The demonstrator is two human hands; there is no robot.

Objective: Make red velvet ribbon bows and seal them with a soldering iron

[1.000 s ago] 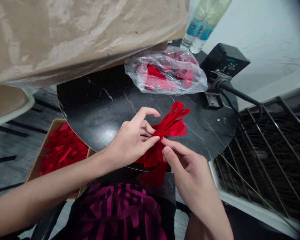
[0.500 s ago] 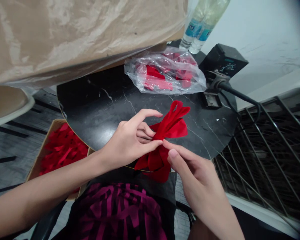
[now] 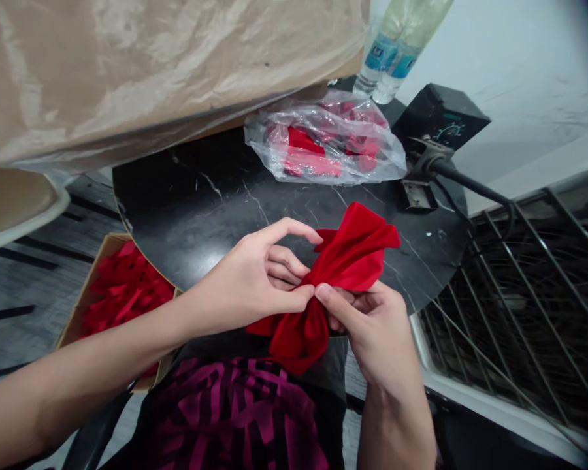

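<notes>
A red fabric bow is held in front of my body, over the near edge of the black marbled table. My left hand pinches its gathered middle from the left, with the index finger arched above. From the right, my right hand grips the same middle between thumb and fingers; some of those fingers are hidden behind the cloth. One set of loops fans out to the upper right, and the other hangs to the lower left.
A clear plastic bag with red pieces lies at the table's back. Beyond stand a plastic-covered box, two bottles and a black device. A carton of red pieces is lower left; a metal rack stands right.
The bow has turned, its upper loops now spreading wider and facing me more. My right hand has rotated and shifted up around the bow's middle; my left hand has barely moved.
</notes>
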